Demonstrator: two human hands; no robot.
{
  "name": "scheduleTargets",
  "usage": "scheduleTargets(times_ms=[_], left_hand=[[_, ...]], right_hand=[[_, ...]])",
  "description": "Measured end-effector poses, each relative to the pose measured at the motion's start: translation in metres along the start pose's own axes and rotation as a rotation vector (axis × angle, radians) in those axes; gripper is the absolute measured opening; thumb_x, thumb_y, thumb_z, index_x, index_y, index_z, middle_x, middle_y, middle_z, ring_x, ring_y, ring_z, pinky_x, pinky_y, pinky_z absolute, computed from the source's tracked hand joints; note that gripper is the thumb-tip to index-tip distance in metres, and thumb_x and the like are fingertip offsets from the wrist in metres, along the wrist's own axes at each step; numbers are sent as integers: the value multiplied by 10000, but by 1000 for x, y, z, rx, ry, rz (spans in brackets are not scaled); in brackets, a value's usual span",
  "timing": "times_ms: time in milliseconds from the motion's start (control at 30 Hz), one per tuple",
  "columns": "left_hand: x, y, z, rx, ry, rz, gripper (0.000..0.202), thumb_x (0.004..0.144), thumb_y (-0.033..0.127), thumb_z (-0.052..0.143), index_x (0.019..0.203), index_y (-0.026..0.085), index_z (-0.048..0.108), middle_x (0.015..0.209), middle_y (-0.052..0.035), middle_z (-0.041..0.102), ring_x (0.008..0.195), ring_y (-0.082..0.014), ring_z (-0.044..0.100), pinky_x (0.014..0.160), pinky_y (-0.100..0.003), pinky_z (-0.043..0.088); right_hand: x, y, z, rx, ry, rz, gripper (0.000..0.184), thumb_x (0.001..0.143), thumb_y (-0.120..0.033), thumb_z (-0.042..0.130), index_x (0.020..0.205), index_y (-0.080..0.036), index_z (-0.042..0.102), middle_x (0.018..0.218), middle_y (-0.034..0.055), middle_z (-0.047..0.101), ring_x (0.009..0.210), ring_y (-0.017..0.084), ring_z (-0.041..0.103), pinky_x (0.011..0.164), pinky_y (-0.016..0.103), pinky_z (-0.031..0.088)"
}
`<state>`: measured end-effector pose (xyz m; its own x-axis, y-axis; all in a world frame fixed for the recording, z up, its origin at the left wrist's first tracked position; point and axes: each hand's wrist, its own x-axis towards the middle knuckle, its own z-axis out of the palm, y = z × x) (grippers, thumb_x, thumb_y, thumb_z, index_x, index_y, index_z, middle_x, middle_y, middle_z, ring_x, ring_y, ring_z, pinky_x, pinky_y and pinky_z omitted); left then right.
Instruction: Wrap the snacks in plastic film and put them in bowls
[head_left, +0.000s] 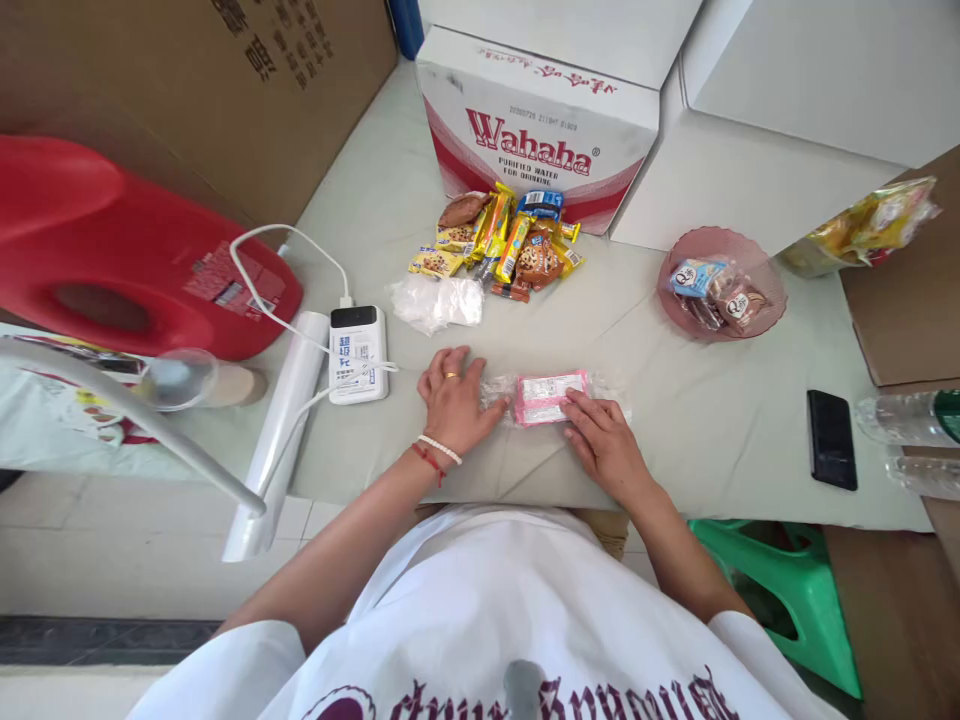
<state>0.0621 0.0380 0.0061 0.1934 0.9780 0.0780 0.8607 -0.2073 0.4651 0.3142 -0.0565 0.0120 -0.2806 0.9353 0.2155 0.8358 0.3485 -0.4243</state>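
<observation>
A pink-edged snack packet (551, 397) with a white printed label lies flat on the table, inside or on a sheet of clear plastic film (496, 392). My left hand (459, 400) rests at the film's left end, fingers spread, its thumb against the plastic. On the packet's right part lie the fingertips of my right hand (609, 440), stretched out and palm down. Just beyond my left hand is a stack of clear plastic bags (441, 303). Behind that sits a pile of small wrapped snacks (510, 240) in yellow, brown and blue.
A white power bank (358, 355) with cables and a roll of clear film (289, 430) are on the left, near a red jug (127, 250). A Wahaha carton (536, 130) stands behind. To the right are a pink bowl (679, 310) of snacks and a black phone (831, 440).
</observation>
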Motion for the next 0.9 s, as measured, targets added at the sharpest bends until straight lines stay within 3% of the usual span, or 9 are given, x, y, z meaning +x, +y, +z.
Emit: scheduleTargets(times_ms=[100,167,300,400,500,600,700,800,900], left_hand=[[-2,1,-14,-79,-31,-2,193,788,372,664,874,200,689,1351,-160,593,1405,-421,413,1137,-604,317],[-2,4,-26,-248,-47,-45,147,821,342,616,785,203,645,1063,-107,672,1076,-295,622,960,-456,478],[2,33,-29,-627,-119,-182,202,833,394,657,774,204,620,615,42,546,584,-133,513,594,-252,426],[5,64,-13,-721,-194,-100,185,903,331,573,872,196,696,751,-3,690,707,-160,627,677,-272,492],[7,84,3,-477,-236,105,252,933,205,498,917,202,749,970,-65,749,946,-216,646,885,-355,513],[5,90,9,-200,-220,212,261,943,197,520,854,214,764,990,-97,715,981,-262,569,863,-405,491],[5,89,13,-104,-195,190,248,932,212,557,807,236,770,961,-107,667,968,-283,528,845,-438,470],[8,85,18,-116,-130,83,182,867,262,669,1016,252,773,1109,-116,637,1078,-322,525,915,-491,465],[14,78,25,-167,-70,-30,668,755,311,789,1391,233,601,1374,-155,535,1289,-371,466,1036,-541,444]], right_hand=[[0,-3,3,5,26,23,435,1040,-246,519,1471,-236,572,1524,76,565,1180,267,560,1001,469,535],[0,-4,3,-4,16,34,440,1038,-243,521,1474,-253,573,1525,65,566,1183,274,557,994,477,538],[-1,-5,3,-5,-11,47,460,1042,-241,501,1498,-280,550,1538,51,554,1221,283,551,1000,496,536],[-2,-5,3,21,-6,44,455,1043,-239,495,1495,-257,549,1547,68,543,1245,279,546,1030,495,523],[-2,-5,3,103,30,49,399,1049,-260,490,1433,-236,593,1497,93,584,1252,256,556,1060,465,509],[4,4,3,144,235,232,347,1056,-310,463,1353,-220,620,1345,127,642,1224,239,582,1051,450,507],[14,22,5,-8,410,523,473,988,-447,556,1364,-164,599,1288,188,582,1220,308,534,1045,542,472],[24,38,3,-36,301,622,426,899,-473,647,1197,-172,694,1222,185,583,1218,347,478,1055,581,425],[32,42,-7,92,267,581,212,892,-398,612,932,-208,698,1232,148,583,1197,301,503,1028,490,450]])
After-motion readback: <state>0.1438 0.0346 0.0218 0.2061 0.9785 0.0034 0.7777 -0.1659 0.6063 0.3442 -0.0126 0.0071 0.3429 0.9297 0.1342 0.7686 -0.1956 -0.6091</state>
